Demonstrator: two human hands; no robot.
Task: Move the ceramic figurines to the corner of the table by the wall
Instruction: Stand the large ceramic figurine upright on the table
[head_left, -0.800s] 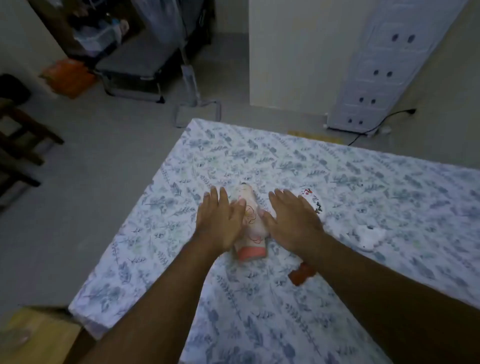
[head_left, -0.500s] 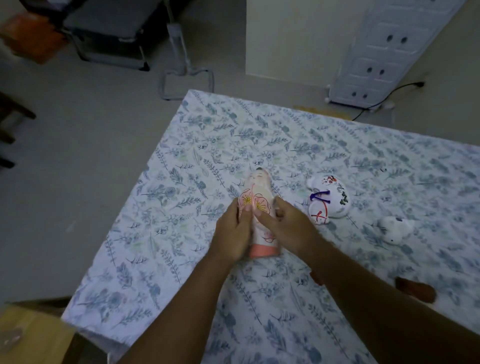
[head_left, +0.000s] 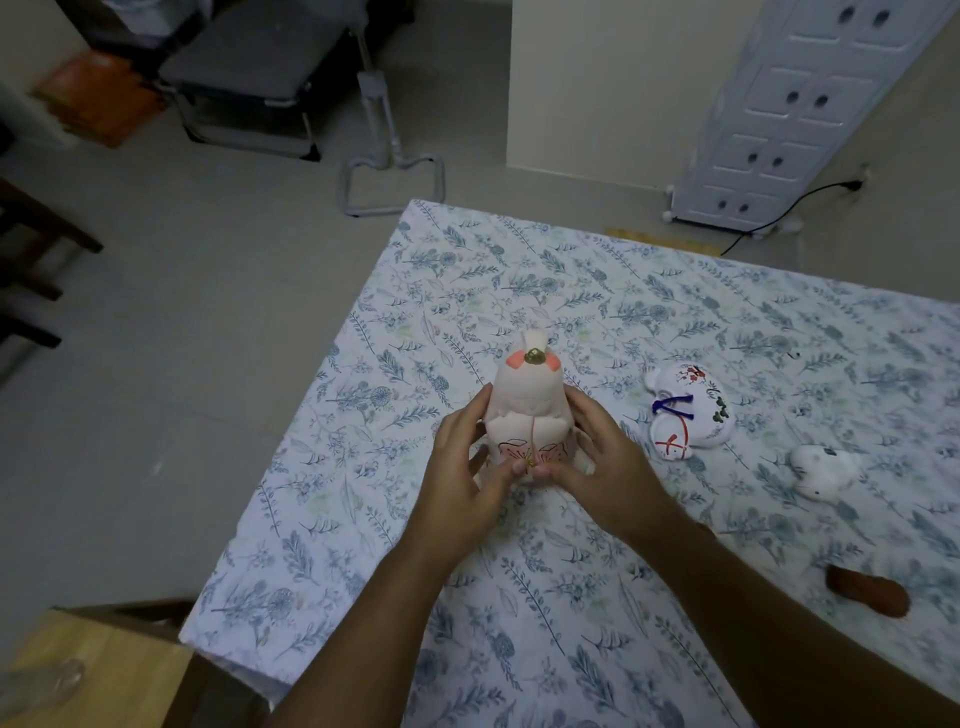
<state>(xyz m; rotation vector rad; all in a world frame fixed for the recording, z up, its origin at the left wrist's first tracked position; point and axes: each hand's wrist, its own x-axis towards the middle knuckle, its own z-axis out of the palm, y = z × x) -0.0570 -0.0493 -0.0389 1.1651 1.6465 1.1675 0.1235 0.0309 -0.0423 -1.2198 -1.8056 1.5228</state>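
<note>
A tall pale pink ceramic figurine (head_left: 527, 397) with painted flowers stands upright near the middle of the table with the floral cloth (head_left: 597, 291). My left hand (head_left: 462, 467) grips its left side and my right hand (head_left: 597, 457) its right side, thumbs meeting at its front. To the right lie a white painted figurine with a purple cord (head_left: 688, 410), a small white figurine (head_left: 823, 470) and a small brown figurine (head_left: 865, 590).
The table's far left corner (head_left: 415, 205) points at a cream wall (head_left: 597, 88). A white plastic cabinet (head_left: 810, 104) with a black cable stands behind the far edge. A folding cot (head_left: 260, 67) and a wooden box (head_left: 98, 670) are off the table's left side.
The pink figurine lay flat under my two hands; both hands closed on it and tipped it up, and it now stands upright between them. The view has shifted down and left.
</note>
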